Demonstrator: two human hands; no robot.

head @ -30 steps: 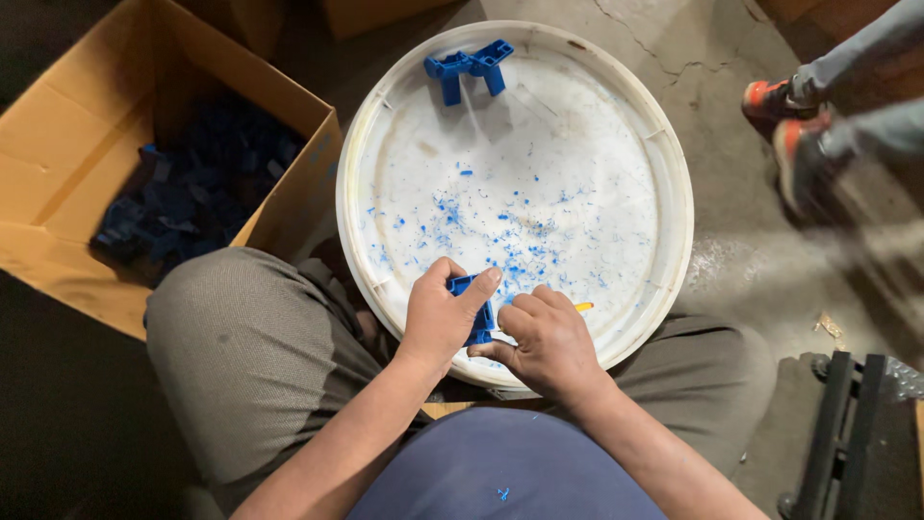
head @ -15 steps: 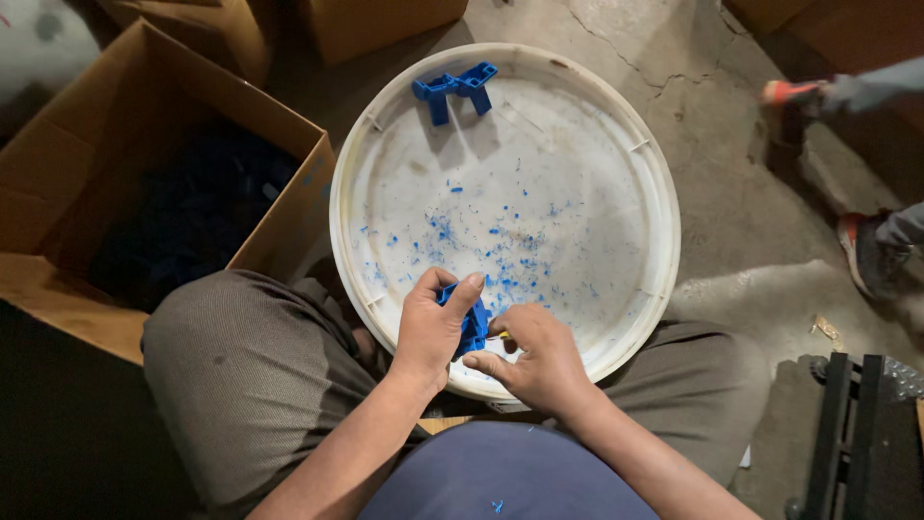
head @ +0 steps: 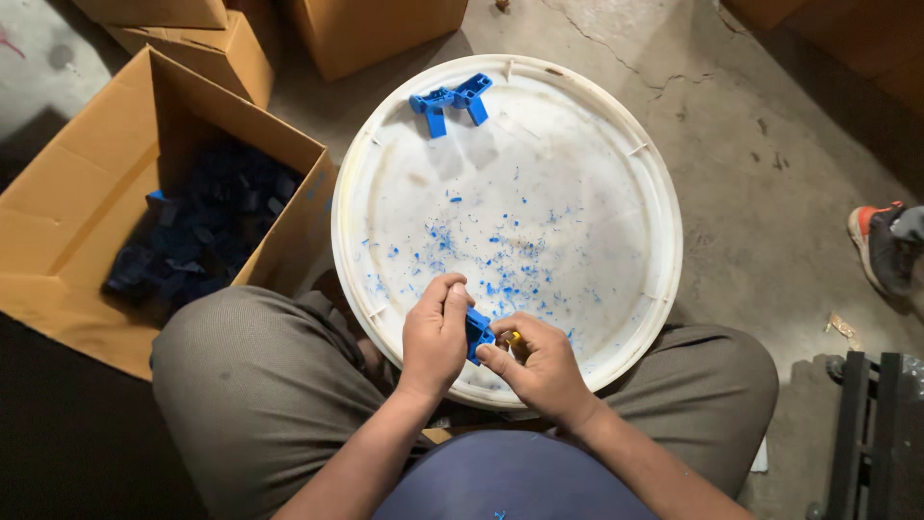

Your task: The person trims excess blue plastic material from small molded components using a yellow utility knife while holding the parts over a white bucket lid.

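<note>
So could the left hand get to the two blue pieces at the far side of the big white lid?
Probably yes. The left hand would have to let go of the small blue part first; only scattered blue shavings lie between it and the two blue pieces.

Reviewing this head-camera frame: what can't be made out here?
- Blue plastic part: mostly covered by the left hand and right hand; its shape is unclear.
- Small yellow thing in the right hand: too small and covered to identify.
- Contents of the cardboard box: dark blue pieces in shadow, uncountable.
- Shoe: cut off by the right edge.
</note>
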